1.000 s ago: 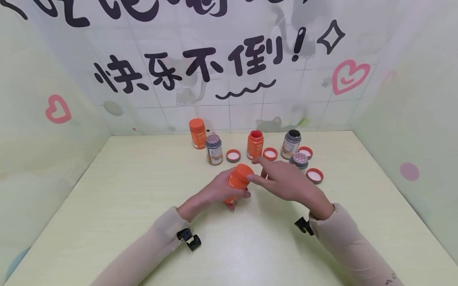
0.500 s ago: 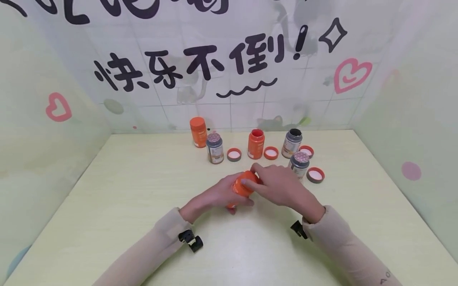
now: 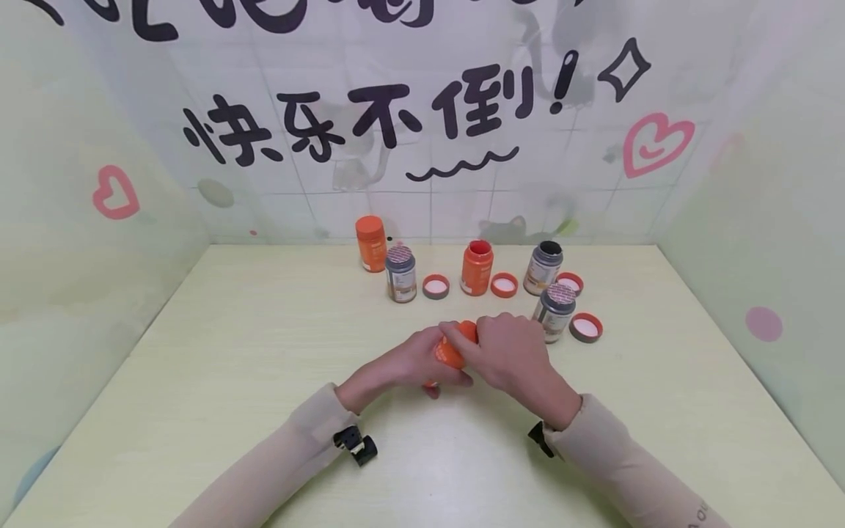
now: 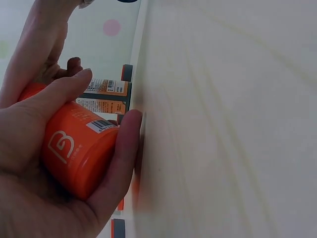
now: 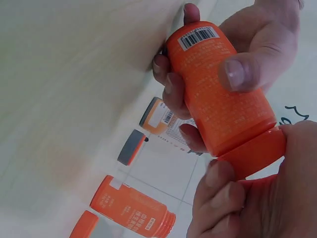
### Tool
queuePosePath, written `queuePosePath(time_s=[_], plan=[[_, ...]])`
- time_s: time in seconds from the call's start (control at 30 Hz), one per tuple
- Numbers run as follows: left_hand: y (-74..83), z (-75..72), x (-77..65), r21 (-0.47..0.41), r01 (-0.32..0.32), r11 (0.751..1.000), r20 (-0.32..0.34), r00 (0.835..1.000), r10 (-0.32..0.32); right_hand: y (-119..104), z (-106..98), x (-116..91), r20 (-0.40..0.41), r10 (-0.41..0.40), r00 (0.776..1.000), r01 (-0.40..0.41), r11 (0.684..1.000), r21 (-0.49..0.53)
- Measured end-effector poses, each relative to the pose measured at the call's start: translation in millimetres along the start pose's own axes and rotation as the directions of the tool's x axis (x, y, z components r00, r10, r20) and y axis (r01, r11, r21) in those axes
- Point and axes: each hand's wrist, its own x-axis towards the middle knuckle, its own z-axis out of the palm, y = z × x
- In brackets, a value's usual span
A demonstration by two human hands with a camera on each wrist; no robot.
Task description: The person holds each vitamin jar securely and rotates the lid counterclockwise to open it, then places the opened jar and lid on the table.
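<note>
An orange bottle (image 5: 223, 89) is gripped round its body by my left hand (image 3: 422, 358), its capped end tilted toward the right. My right hand (image 3: 511, 356) holds the orange cap (image 5: 255, 151), with thumb and fingers curled round it in the right wrist view. The cap sits on the bottle's neck. From the left wrist view the bottle's base and barcode show between my left thumb and fingers. Just beyond my right hand stands a grey bottle (image 3: 554, 317) with a patterned seal on its mouth.
Behind the hands stand a capped orange bottle (image 3: 371, 246), a sealed grey bottle (image 3: 401, 277), an uncapped orange bottle (image 3: 477, 271) and an uncapped grey bottle (image 3: 543, 271). Loose caps lie among them, including a cap (image 3: 436, 287) and another cap (image 3: 585, 328) at the right.
My right hand has come in from beside the cap and closed round it, then turned over it. The left hand keeps its grip on the bottle, which has shifted slightly right.
</note>
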Motion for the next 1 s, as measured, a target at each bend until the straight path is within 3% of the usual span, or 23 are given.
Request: queuePosePath(time_s=[0.33, 1.0], plan=[[-2.3, -2.6, -1.3, -0.019, -0.01, 1.0, 0.041, 0.999, 0.011, 2.9, 0.8, 2.6, 0.012, -0.104, 0.994, 0.103, 0.993, 0.06], [-3.5, -5.3, 0.8, -0.017, -0.038, 0.999, 0.064, 0.997, 0.039, 13.0, 11.2, 8.9, -0.114, -0.213, 0.97, 0.219, 0.975, 0.047]])
